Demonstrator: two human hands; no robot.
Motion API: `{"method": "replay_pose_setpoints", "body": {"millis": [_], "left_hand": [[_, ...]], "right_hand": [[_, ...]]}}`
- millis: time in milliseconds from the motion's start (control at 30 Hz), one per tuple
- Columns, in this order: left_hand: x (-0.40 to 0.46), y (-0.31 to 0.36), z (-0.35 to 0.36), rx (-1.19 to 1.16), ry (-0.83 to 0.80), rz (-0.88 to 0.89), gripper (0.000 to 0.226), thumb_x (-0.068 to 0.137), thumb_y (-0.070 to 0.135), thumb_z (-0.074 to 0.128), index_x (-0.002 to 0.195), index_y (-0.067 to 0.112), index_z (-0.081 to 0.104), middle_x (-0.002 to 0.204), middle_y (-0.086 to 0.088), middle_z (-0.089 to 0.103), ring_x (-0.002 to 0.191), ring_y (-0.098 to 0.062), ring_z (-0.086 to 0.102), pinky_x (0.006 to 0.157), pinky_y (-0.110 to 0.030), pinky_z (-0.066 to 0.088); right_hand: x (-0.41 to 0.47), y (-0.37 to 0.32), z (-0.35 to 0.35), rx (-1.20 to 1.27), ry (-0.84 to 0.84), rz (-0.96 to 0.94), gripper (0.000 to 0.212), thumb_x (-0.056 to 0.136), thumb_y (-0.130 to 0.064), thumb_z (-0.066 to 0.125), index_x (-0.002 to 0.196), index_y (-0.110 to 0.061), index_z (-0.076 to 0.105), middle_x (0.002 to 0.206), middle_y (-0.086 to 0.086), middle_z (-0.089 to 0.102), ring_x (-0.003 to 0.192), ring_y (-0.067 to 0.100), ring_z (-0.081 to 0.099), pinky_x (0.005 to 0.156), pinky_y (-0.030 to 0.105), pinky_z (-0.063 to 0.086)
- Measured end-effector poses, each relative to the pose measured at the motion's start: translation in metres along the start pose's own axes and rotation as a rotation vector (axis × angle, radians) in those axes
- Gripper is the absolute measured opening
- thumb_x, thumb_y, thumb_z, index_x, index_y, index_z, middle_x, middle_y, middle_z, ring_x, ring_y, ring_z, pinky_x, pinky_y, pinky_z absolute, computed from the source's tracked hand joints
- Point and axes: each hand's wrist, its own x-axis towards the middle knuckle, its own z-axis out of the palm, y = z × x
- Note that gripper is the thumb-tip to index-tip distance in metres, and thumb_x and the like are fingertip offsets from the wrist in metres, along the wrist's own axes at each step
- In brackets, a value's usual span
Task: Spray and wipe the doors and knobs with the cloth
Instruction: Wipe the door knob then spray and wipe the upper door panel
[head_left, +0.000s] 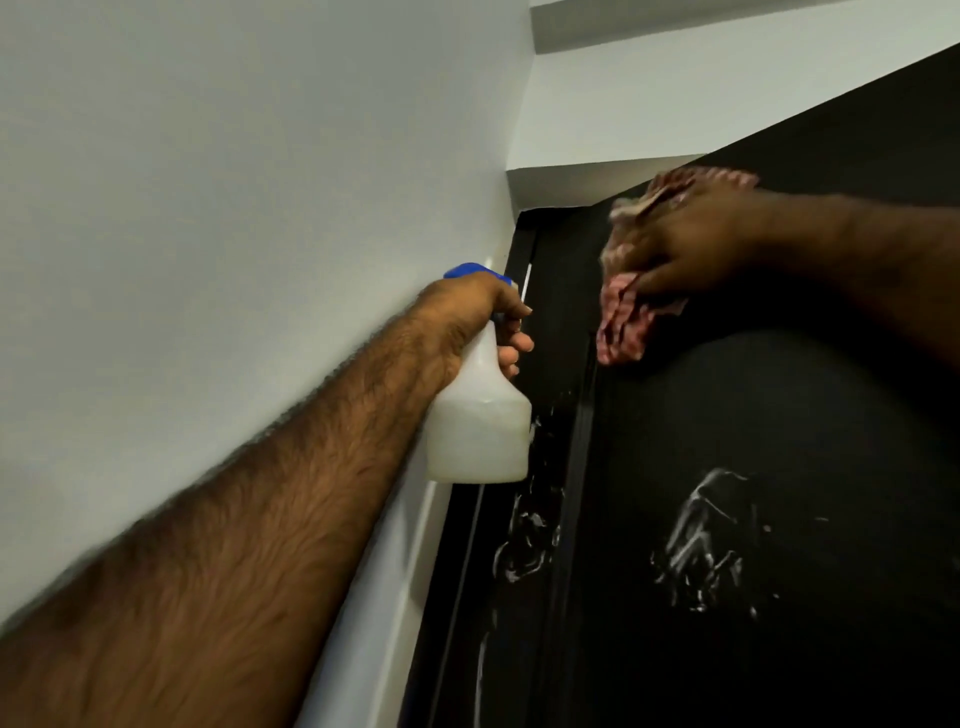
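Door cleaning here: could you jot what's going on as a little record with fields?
Surface: black door, top corner beside a white wall
Left hand: grips a translucent spray bottle with a blue head, held up near the door's edge
Right hand: presses a red-and-white cloth flat against the door near its top
Residue: white foamy streaks lower on the door, not yet wiped
Knob: not in view
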Motion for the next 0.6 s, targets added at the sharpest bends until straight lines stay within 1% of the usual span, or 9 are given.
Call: {"method": "replay_pose_setpoints", "body": {"millis": [67,100,167,267,400,467,500,533,600], "left_hand": [[0.003,0.0,0.002,0.013,0.001,-0.011,0.01,0.094,0.014,0.065,0.096,0.004,0.067,0.067,-0.009,0.066,0.045,-0.016,0.056,0.054,-0.028,0.056],[0.005,0.0,0.002,0.02,0.01,-0.013,0.011,0.094,0.014,0.065,0.098,0.004,0.067,0.068,-0.009,0.066,0.045,-0.016,0.056,0.054,-0.029,0.056],[0.009,-0.001,0.001,0.029,0.026,-0.013,0.012,0.094,0.013,0.064,0.101,0.003,0.068,0.071,-0.01,0.066,0.047,-0.016,0.057,0.055,-0.03,0.056],[0.016,-0.008,-0.001,0.053,0.044,0.013,0.017,0.094,0.01,0.064,0.107,0.001,0.068,0.074,-0.011,0.067,0.049,-0.017,0.058,0.056,-0.031,0.057],[0.023,-0.019,-0.002,0.108,0.076,0.055,0.014,0.095,0.012,0.065,0.106,0.004,0.068,0.071,-0.01,0.069,0.048,-0.017,0.06,0.052,-0.029,0.056],[0.025,-0.021,-0.002,0.112,0.092,0.069,0.014,0.094,0.012,0.065,0.105,0.004,0.069,0.073,-0.01,0.07,0.046,-0.016,0.06,0.049,-0.028,0.055],[0.025,-0.021,-0.001,0.107,0.097,0.071,0.014,0.093,0.011,0.065,0.104,0.004,0.069,0.073,-0.011,0.07,0.045,-0.016,0.061,0.049,-0.027,0.055],[0.025,-0.021,0.0,0.099,0.104,0.073,0.013,0.093,0.011,0.066,0.103,0.004,0.069,0.073,-0.011,0.07,0.045,-0.016,0.061,0.05,-0.028,0.055],[0.024,-0.022,0.002,0.098,0.113,0.063,0.011,0.094,0.011,0.065,0.102,0.004,0.069,0.072,-0.011,0.07,0.045,-0.017,0.061,0.051,-0.029,0.056]], "right_hand": [[0.012,0.014,-0.003,-0.094,0.062,0.165,0.063,0.11,-0.062,0.031,0.168,-0.038,0.023,0.177,-0.001,0.017,0.163,0.026,0.014,0.131,0.05,0.009],[0.022,0.012,-0.003,-0.113,0.07,0.261,0.069,0.109,-0.065,0.026,0.169,-0.036,0.015,0.179,0.001,0.009,0.164,0.027,0.008,0.131,0.052,0.002],[0.049,-0.008,0.003,-0.144,0.076,0.383,0.074,0.106,-0.069,0.022,0.17,-0.034,0.011,0.179,0.006,0.005,0.165,0.029,0.006,0.13,0.058,-0.006],[0.088,-0.048,0.013,-0.103,0.085,0.396,0.076,0.106,-0.065,0.027,0.17,-0.029,0.012,0.178,0.012,0.005,0.164,0.035,0.003,0.129,0.062,-0.007],[0.117,-0.073,0.026,-0.058,0.049,0.206,0.074,0.106,-0.064,0.036,0.17,-0.033,0.015,0.179,0.005,0.007,0.165,0.03,0.002,0.131,0.059,-0.001],[0.115,-0.072,0.031,0.008,-0.008,0.053,0.064,0.107,-0.064,0.039,0.165,-0.041,0.027,0.176,0.002,0.02,0.162,0.029,0.016,0.131,0.058,0.008],[0.11,-0.068,0.032,0.055,-0.044,-0.011,0.057,0.106,-0.064,0.043,0.159,-0.046,0.037,0.171,0.001,0.033,0.156,0.028,0.031,0.129,0.056,0.018],[0.102,-0.06,0.029,0.084,-0.081,-0.053,0.05,0.105,-0.063,0.047,0.153,-0.048,0.046,0.16,-0.001,0.047,0.141,0.025,0.046,0.122,0.052,0.032],[0.093,-0.042,0.019,0.184,-0.118,-0.047,0.04,0.103,-0.056,0.058,0.141,-0.044,0.061,0.132,-0.008,0.061,0.11,0.014,0.057,0.101,0.039,0.045]]}}
